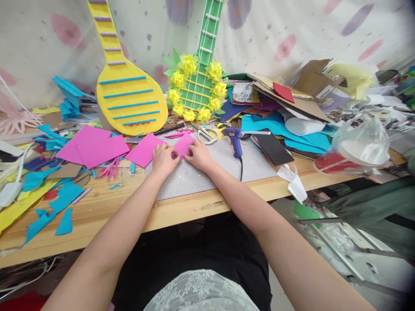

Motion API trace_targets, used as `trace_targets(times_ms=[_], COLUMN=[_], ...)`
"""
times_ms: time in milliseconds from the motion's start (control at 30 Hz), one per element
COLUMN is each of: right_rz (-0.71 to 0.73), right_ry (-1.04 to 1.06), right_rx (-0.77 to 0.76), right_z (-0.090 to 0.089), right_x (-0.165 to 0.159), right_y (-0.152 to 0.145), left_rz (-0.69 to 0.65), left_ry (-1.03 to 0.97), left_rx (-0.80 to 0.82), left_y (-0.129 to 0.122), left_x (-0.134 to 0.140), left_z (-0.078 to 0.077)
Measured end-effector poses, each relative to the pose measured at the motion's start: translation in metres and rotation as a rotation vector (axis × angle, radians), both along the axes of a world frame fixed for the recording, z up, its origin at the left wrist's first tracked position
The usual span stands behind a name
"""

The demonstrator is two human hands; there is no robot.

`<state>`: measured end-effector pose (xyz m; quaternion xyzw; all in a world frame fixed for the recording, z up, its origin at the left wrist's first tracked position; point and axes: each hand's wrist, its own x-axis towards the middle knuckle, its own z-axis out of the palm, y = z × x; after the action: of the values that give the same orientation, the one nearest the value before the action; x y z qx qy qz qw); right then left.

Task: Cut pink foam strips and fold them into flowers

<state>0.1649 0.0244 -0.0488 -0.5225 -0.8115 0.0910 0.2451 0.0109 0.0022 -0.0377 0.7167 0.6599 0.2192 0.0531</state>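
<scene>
Both my hands meet over a small piece of pink paper [184, 144] on the grey cutting mat [181, 181]. My left hand [164, 159] pinches its left edge, fingers curled together. The fingers of my right hand [198, 154] close on its right side. Just left of my left hand lies a larger pink sheet [145, 150], with more pink sheets [94, 147] farther left. Scissors [208, 135] with pale handles lie beyond my right hand. A purple glue gun [236, 141] with a glue stick in it rests to the right, its cord running toward me.
Behind stand a yellow paper instrument [129, 95] with blue strips and a green one [199, 88] ringed with yellow flowers. A black phone [272, 147] and a bagged cup [346, 151] are at right. Blue scraps [66, 196] litter the left; cardboard and paper [288, 101] pile up behind.
</scene>
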Motion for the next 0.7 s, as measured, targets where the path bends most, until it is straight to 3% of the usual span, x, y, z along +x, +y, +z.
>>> trace_targets(times_ms=[233, 433, 700], right_rz=[0.009, 0.007, -0.001], right_ry=[-0.045, -0.057, -0.052], right_rx=[0.072, 0.073, 0.082], right_z=[-0.006, -0.009, 0.001], right_x=[-0.001, -0.003, 0.005], right_y=[0.002, 0.001, -0.007], left_rz=[-0.106, -0.035, -0.023], left_ry=[0.024, 0.018, 0.008], left_rx=[-0.002, -0.015, -0.044], left_y=[-0.003, 0.001, 0.004], left_x=[0.001, 0.004, 0.005], left_z=[0.000, -0.002, 0.001])
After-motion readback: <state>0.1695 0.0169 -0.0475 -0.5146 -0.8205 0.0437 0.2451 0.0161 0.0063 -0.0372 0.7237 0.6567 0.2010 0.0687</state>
